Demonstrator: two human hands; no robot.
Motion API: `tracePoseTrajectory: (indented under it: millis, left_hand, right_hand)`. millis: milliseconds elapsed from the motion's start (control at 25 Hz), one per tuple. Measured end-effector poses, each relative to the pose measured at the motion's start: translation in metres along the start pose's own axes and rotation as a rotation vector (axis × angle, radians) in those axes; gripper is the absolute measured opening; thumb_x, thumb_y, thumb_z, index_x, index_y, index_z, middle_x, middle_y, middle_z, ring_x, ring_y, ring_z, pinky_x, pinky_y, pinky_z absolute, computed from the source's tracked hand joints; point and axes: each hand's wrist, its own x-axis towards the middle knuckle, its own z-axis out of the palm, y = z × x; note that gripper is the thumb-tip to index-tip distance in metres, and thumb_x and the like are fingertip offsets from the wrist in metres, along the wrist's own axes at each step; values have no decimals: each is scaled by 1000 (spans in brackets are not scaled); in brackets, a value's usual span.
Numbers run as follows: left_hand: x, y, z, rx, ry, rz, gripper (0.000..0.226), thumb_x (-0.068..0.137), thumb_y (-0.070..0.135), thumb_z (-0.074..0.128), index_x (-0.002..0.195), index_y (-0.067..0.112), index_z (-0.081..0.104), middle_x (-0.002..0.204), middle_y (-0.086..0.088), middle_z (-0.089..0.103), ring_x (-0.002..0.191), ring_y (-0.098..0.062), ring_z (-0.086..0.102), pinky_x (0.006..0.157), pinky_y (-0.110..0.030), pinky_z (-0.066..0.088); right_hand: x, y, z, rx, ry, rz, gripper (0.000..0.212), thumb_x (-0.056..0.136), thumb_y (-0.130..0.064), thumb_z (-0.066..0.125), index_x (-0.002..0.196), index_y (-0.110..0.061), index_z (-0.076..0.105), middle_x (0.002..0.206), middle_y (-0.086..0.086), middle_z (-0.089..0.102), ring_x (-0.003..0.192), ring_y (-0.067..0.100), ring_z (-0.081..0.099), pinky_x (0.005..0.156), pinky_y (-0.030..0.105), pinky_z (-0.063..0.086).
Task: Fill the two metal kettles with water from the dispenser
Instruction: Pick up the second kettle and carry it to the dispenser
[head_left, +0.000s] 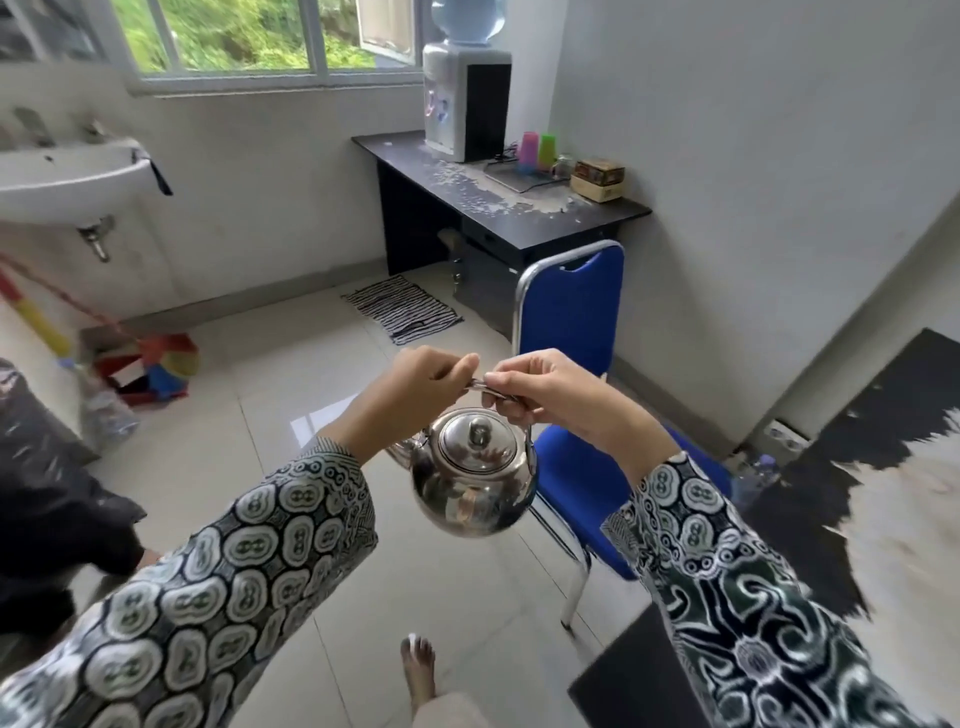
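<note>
Tiled room w/ 1 dispenser (466, 98): 2 hands (422, 385) (545, 391) hold 1 kettle (472, 480).

Shiny silver kettle (474, 480), blue chair (571, 312), black desk (524, 218) flaked with white. Sleeves (223, 582) are printed in a dark green-and-white batik pattern. Black-and-white striped mat (402, 309); pink cup (529, 148) and green cup (546, 151).
</note>
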Motion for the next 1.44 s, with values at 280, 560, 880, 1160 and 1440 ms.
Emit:
tracePoseTrajectory:
  millis: [280, 560, 880, 1160, 1440]
  left_hand:
    - [117, -119, -59, -88, -25, -3, 23, 95, 25, 43, 74, 23, 51, 75, -2, 58, 70, -26, 56, 71, -47, 50]
    - [247, -227, -118, -123, 24, -3, 35, 92, 20, 50, 127, 21, 47, 128, 3, 52, 117, -11, 49, 100, -34, 44]
    - [420, -357, -180, -158, 19, -21, 67, 93, 15, 51, 146, 23, 12, 154, 6, 18, 132, 6, 15, 101, 7, 8]
    - [586, -450, -242, -210, -14, -63, 82, 90, 25, 55, 146, 26, -5, 157, 8, 4, 139, 0, 9, 109, -12, 9]
    - [742, -535, -261, -197, 5, -76, 100, 81, 41, 63, 145, 19, -10, 157, 3, -3, 142, -4, -2, 114, -20, 3]
  right_hand:
    - [179, 0, -24, 67, -42, 59, 26, 94, -8, 46, 76, -12, 63, 49, -10, 53, 48, 2, 48, 51, 11, 38]
    - [377, -12, -59, 90, 36, 84, 27, 95, -5, 43, 75, -10, 61, 53, -7, 53, 49, 1, 48, 53, 13, 39]
    - [610, -31, -112, 128, 82, 24, 30, 95, -6, 43, 75, -13, 65, 58, -5, 57, 53, 3, 50, 59, 18, 41]
    - [788, -76, -166, 150, 135, 22, 26, 95, -6, 42, 82, -7, 65, 65, 1, 58, 56, 5, 54, 62, 20, 45]
    - [954, -88, -235, 180, 146, 12, 25, 96, -6, 41, 89, -4, 64, 66, 0, 63, 59, 6, 57, 61, 16, 50]
